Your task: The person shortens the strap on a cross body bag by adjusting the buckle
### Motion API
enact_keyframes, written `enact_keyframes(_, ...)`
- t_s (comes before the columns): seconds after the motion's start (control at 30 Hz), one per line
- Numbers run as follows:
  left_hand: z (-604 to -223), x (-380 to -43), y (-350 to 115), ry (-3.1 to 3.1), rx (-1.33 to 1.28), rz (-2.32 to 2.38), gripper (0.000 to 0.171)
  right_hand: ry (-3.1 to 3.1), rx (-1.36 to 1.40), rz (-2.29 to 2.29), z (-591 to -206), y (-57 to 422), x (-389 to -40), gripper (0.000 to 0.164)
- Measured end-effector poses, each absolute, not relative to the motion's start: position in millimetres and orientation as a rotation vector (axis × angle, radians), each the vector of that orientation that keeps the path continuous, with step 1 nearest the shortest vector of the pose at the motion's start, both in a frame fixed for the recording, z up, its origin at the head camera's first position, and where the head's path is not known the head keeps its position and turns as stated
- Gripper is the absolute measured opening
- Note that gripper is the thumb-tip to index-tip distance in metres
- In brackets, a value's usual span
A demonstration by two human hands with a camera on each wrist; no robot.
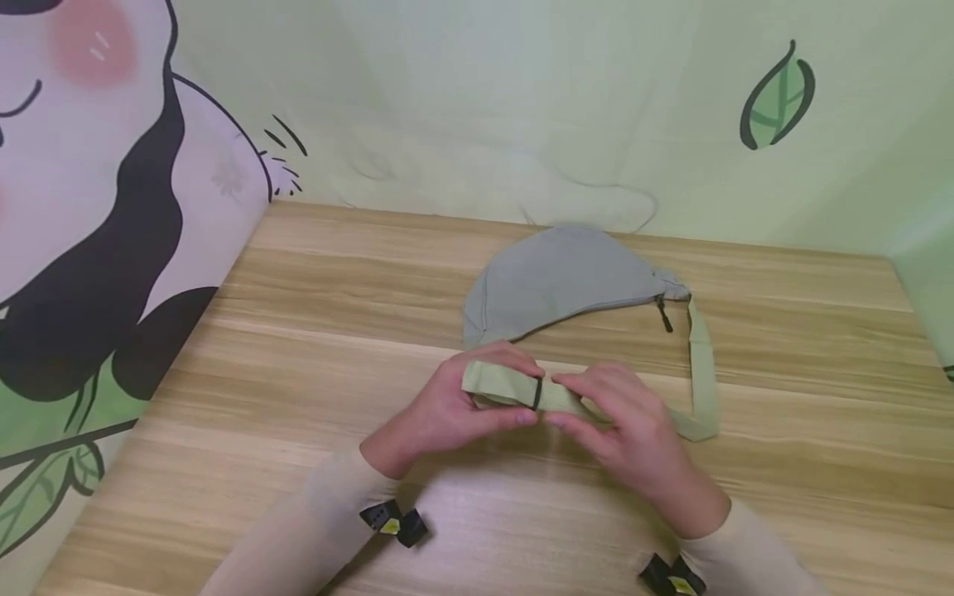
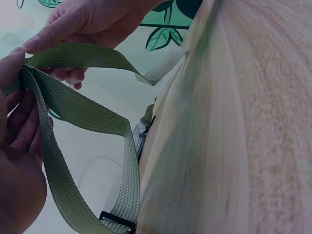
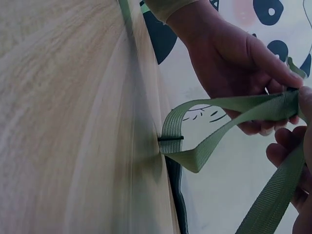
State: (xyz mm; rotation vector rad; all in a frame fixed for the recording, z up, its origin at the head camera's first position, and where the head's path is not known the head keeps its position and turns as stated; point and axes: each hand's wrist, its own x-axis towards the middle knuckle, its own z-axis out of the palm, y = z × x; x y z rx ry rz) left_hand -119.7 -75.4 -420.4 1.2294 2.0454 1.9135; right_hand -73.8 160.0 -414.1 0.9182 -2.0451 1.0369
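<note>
A grey waist bag (image 1: 566,273) lies on the wooden table with its pale green webbing strap (image 1: 703,364) trailing from the right end. My left hand (image 1: 455,401) pinches a folded part of this strap beside a black slider buckle (image 1: 537,393), thumb below and fingers above. Just right of the buckle, my right hand (image 1: 629,422) pinches the strap between thumb and fingers. The two hands nearly meet. In the left wrist view a strap loop hangs below the hands, with a black slider (image 2: 117,222) on it. The bag's left end is partly hidden behind the left hand.
A black zipper pull (image 1: 666,314) hangs from the bag's right end. Behind the wood-grain table (image 1: 335,290) stands a pale green wall (image 1: 447,99) with a leaf drawing, and a panda picture (image 1: 142,165) covers the left side.
</note>
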Motion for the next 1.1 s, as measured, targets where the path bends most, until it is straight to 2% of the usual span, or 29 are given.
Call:
enact_keyframes(0.47, -423, -121, -71, 2.014, 1.124, 1.915, 0.043, -2.101, 0.872, 1.156, -410, 153, -71, 0.054)
enact_keyframes(0.73, -417, -120, -70, 2.035, 1.074, 1.921, 0.042, -2.259, 0.933, 1.147, -417, 175, -72, 0.062)
enact_keyframes(0.83, -417, -118, -71, 2.052, 1.063, 1.915, 0.042, -2.368, 0.95, 1.13, -419, 189, -73, 0.057)
enact_keyframes(0.97, -418, -116, -74, 2.078, 1.05, 1.902, 0.043, -2.512, 1.036, 1.156, -420, 205, -75, 0.036)
enact_keyframes(1.1, -419, -115, -77, 2.07, 1.078, 1.905, 0.043, -2.612, 1.124, 1.247, -418, 211, -78, 0.039)
